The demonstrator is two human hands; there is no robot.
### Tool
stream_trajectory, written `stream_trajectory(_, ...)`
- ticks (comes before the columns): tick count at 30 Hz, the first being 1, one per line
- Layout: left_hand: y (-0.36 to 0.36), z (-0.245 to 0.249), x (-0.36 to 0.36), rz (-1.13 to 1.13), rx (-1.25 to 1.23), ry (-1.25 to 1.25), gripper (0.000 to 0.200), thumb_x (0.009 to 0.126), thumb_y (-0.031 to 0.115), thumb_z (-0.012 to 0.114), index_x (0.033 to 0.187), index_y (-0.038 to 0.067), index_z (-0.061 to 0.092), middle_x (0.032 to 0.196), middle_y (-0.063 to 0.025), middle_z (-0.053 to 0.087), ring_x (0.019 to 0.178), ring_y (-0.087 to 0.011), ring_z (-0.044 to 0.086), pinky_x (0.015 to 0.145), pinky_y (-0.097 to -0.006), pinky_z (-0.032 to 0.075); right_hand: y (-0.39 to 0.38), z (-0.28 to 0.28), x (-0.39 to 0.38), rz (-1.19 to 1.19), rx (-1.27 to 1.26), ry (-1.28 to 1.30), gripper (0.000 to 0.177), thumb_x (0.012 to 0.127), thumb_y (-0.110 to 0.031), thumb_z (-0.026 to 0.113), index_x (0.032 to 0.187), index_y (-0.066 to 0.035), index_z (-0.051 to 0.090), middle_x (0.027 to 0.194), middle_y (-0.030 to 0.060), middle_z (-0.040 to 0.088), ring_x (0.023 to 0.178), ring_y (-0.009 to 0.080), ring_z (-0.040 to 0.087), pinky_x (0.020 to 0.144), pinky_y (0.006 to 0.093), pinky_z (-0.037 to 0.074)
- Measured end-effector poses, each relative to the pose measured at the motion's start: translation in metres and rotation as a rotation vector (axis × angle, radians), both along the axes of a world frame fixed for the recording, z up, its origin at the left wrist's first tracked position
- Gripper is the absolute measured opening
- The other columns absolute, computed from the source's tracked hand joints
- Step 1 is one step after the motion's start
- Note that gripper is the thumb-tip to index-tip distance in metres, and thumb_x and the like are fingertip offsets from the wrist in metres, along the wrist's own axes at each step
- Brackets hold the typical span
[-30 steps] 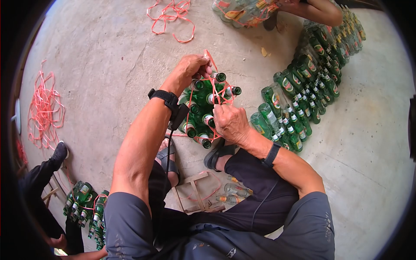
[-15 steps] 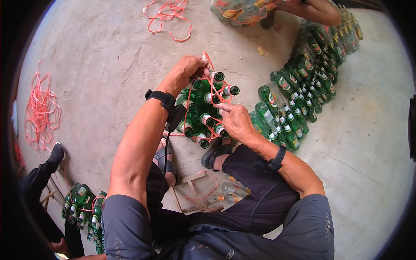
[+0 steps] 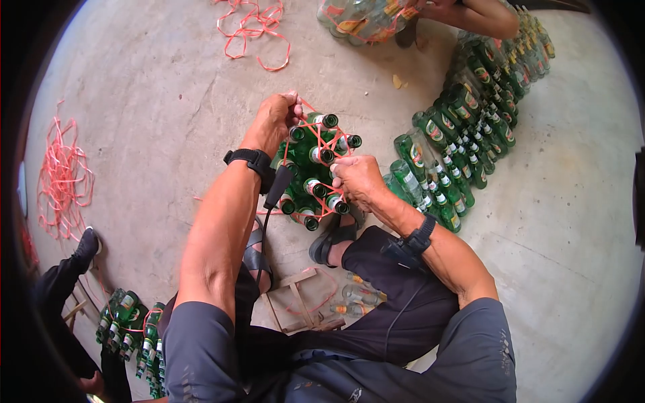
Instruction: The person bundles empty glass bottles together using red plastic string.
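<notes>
A bundle of green bottles (image 3: 302, 144) stands on the concrete floor (image 3: 168, 121) just in front of the person's sandalled feet. The bottles are packed neck-up, and a red string (image 3: 308, 125) is laced between the necks. The bottle mouths are uncapped and dark. Whether anything is inside cannot be told through the green glass.

The left hand (image 3: 274, 122) is at the far left edge of the bundle, its fingers pinched shut on the string where it rises above the necks. The right hand (image 3: 356, 180) is on the near right side, touching the bottle necks, with its fingers curled tight around the same string.

Just to the right of the bundle, a long row of green bottles (image 3: 463, 127) with labels stands upright in close ranks, running away toward the top right. At the top edge, another person's arm (image 3: 487, 19) rests on a bundle of clear bottles (image 3: 356, 17) wrapped in string.

Loose heaps of red string lie on the floor, one at the left (image 3: 62, 176) and one at the top (image 3: 252, 28), both well apart from the hands. A tied bundle of green bottles (image 3: 127, 326) lies at the lower left. Under the person's legs is a small wooden frame (image 3: 299, 305), with a few clear bottles (image 3: 359, 295) lying on their sides just beside it.
</notes>
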State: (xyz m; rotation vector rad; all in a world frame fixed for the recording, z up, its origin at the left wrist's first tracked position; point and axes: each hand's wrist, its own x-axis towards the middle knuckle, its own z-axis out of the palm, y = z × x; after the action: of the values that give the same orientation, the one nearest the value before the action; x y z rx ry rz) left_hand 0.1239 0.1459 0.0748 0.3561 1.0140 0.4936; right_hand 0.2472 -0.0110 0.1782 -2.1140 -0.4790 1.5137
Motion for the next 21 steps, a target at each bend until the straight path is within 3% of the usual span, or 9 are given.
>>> stream_trajectory(6, -0.004, 0.001, 0.001, 0.218, -0.055, -0.024, 0.020, 0.095, 0.015, 0.044, 0.077, 0.009, 0.049, 0.054, 0.0008, 0.043, 0.051, -0.0156, 0.046, 0.047, -0.0266, 0.033, -0.014, -0.016, -0.004, -0.259, 0.118, 0.232, 0.014, 0.083, -0.014, 0.060, 0.082, -0.001, 0.063, 0.065, 0.0032, 0.058, 0.041, 0.0061, 0.039, 0.034, 0.0228, 0.029)
stream_trajectory(12, -0.009, 0.005, -0.002, 0.341, -0.091, -0.043, 0.015, 0.093, 0.011, 0.043, 0.078, 0.009, 0.048, 0.053, 0.0007, 0.041, 0.050, -0.0148, 0.044, 0.047, -0.0261, 0.030, -0.018, -0.018, -0.016, -0.393, 0.207, 0.253, 0.017, 0.085, -0.016, 0.060, 0.082, 0.000, 0.063, 0.069, 0.0025, 0.059, 0.043, 0.0041, 0.038, 0.037, 0.0202, 0.029)
stream_trajectory(21, -0.009, 0.002, -0.002, 0.394, -0.134, -0.057, 0.019, 0.095, 0.014, 0.043, 0.078, 0.008, 0.049, 0.053, 0.0006, 0.041, 0.050, -0.0152, 0.044, 0.047, -0.0265, 0.031, -0.021, -0.011, -0.027, -0.398, 0.263, 0.246, 0.021, 0.088, -0.018, 0.059, 0.086, 0.002, 0.064, 0.070, 0.0045, 0.061, 0.041, 0.0026, 0.037, 0.037, 0.0195, 0.028)
